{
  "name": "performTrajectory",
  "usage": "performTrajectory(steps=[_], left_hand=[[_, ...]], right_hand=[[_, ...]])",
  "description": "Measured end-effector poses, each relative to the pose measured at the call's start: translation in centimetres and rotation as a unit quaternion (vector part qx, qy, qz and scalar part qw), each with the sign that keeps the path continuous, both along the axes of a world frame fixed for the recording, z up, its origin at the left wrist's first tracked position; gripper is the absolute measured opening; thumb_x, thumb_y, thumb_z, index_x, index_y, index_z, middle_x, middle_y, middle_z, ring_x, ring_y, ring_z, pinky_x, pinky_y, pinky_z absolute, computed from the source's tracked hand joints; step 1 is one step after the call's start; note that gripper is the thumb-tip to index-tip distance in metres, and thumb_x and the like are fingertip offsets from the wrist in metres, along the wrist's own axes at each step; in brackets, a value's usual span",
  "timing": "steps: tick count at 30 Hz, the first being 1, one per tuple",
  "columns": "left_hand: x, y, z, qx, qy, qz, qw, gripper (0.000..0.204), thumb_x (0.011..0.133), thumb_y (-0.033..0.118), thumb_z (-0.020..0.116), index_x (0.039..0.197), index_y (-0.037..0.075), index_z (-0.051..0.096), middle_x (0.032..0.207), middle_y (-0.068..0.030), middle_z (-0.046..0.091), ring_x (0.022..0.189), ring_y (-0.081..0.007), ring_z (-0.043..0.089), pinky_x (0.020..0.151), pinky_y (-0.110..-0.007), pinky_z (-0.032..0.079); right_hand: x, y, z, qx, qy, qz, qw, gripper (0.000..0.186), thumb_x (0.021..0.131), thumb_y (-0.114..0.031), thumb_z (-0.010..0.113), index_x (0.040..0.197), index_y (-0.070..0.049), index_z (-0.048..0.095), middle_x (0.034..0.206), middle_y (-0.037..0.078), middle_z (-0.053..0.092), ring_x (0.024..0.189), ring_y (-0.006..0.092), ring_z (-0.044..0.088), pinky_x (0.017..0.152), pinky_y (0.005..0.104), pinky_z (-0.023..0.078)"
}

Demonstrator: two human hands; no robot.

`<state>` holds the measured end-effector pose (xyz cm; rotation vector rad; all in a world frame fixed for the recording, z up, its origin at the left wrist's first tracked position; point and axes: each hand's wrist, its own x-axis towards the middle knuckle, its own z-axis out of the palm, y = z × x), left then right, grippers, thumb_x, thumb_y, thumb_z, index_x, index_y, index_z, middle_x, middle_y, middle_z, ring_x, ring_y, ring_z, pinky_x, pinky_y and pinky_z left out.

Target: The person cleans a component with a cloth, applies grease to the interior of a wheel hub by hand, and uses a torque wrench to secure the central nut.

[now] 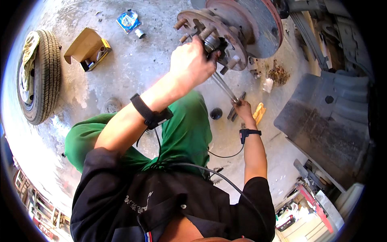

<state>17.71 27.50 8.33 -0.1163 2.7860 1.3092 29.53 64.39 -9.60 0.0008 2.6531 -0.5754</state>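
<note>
My left hand (192, 60) reaches up to the rusty wheel hub (238, 46), its fingers closed around the round metal cylinder (211, 42) at the hub's centre. Bare studs (207, 32) stick out of the hub flange around it. From beneath that hand a long metal bar (224, 86) slants down to the right. My right hand (243, 111) grips the bar's lower end, with the fingers closed. Whether the bar joins the cylinder is hidden behind my left hand. Beside my right hand, dark pliers-like tools (235, 109) lie on the floor.
A tyre (49, 76) stands at the far left, near an open cardboard box (88, 50) of metal parts. A blue packet (129, 21) lies farther back. A small dark cup (216, 113) and a yellow-orange cloth or glove (260, 113) are close by. Vehicle bodywork (326, 125) overhangs the right.
</note>
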Motion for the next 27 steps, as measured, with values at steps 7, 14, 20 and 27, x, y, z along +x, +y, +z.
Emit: performTrajectory(steps=[7,14,20,27], left_hand=[[0.1,-0.4,-0.4,-0.058,0.028,-0.032,0.997,0.048,0.079,0.033,0.064,0.093,-0.011,0.051,0.069,-0.0217,0.064,0.068,-0.0385,0.065,0.063,-0.043,0.053],[0.0,0.0,-0.1,-0.041,0.053,-0.038,0.997,0.051,0.078,0.032,0.064,0.096,-0.015,0.051,0.069,-0.0228,0.063,0.069,-0.0387,0.065,0.064,-0.043,0.053],[-0.4,-0.4,-0.7,0.048,-0.01,-0.017,0.999,0.051,0.078,0.033,0.068,0.097,-0.013,0.055,0.079,-0.027,0.065,0.081,-0.0422,0.064,0.074,-0.046,0.052],[-1.4,-0.6,-1.6,0.256,0.003,-0.013,0.967,0.042,0.077,0.035,0.07,0.106,0.004,0.065,0.09,-0.0224,0.067,0.093,-0.0395,0.063,0.083,-0.044,0.05]], right_hand=[[-2.3,-2.8,-3.7,0.041,-0.016,0.035,0.998,0.036,0.083,-0.041,0.065,0.082,-0.005,0.065,0.08,0.02,0.066,0.083,0.0411,0.062,0.074,0.0501,0.049],[-2.7,-1.2,-7.5,0.015,0.115,0.107,0.987,0.036,0.083,-0.041,0.067,0.08,-0.005,0.065,0.075,0.02,0.064,0.074,0.0434,0.06,0.068,0.0491,0.05],[2.0,1.7,1.8,0.039,0.011,-0.023,0.999,0.03,0.079,-0.031,0.069,0.074,-0.001,0.063,0.071,0.021,0.063,0.074,0.0428,0.062,0.065,0.0474,0.049],[6.1,1.8,18.9,0.177,-0.018,-0.068,0.982,0.03,0.072,-0.03,0.073,0.064,-0.004,0.06,0.061,0.018,0.059,0.063,0.04,0.06,0.06,0.0464,0.047]])
